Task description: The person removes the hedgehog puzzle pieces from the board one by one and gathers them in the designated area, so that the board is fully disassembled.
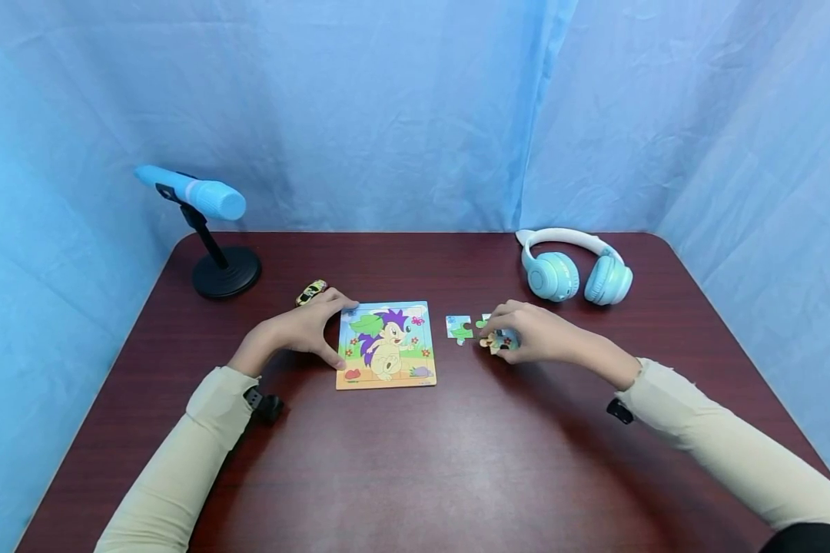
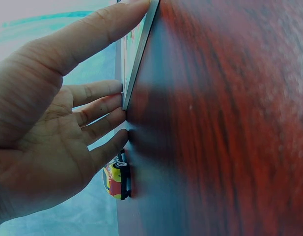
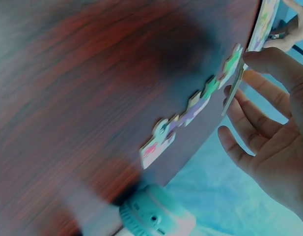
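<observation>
Right grip: thumb and fingers are pinching together on a piece, which is showing mostly its edge in the right wrist view.
Left grip: thumb and fingers are standing well apart, touching the board's left side, the thumb at the near corner and the fingers at the far one.
Board: it is lying flat near the middle of the desk, between the two grips, showing a hedgehog with purple spines and a green leaf.
Loose pieces: they are lying on the desk just right of the board, one pale blue and green, others partly hiding under the right grip; in the right wrist view they are forming an uneven row, a pink-marked one sitting at the headphones' end.
Car: the small yellow toy is resting beside the left grip, left of the board's far corner.
Mic: it is leaning on its black stand at the far left.
Headphones: they are lying at the far right, beyond the right grip.
Curtain: blue cloth is hanging behind the desk and along its sides.
</observation>
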A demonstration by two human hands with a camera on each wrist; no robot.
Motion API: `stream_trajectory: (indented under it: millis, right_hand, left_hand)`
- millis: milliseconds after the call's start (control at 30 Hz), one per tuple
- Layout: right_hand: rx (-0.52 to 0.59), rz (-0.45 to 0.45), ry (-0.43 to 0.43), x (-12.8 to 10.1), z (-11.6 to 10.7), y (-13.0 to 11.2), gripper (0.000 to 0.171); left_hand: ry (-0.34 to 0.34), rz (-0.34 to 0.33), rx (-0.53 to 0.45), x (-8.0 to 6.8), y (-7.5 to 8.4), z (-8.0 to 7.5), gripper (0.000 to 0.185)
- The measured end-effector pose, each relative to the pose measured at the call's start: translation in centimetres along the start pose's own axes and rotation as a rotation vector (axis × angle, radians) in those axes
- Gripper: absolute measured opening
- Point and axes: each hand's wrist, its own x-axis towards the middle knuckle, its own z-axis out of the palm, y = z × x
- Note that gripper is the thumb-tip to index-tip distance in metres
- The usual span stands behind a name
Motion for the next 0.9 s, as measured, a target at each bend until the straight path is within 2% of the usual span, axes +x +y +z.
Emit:
stream_trajectory:
  millis: [233,500,667,900]
  right_hand:
    - [-0.018,-0.009,0.009,-1.7,-0.4,0.6,0.03]
    - [-0.021,0.046,-0.024,-3.5,-0.4,1.5,0.035]
    - [-0.023,0.084,-0.036,-4.3,-0.3,2.0,0.035]
    - [-0.026,0.084,-0.02,-4.9,0.0,2.4,0.034]
  left_hand:
    - [0.008,0.014,-0.001,0.0,0.0,0.0,0.104]
    - [0.005,0.004,-0.008,0.0,-0.1,0.1,0.104]
    - [0.005,0.007,-0.01,-0.1,0.0,0.0,0.103]
    - [0.002,0.0,-0.013,-0.1,0.2,0.0,0.103]
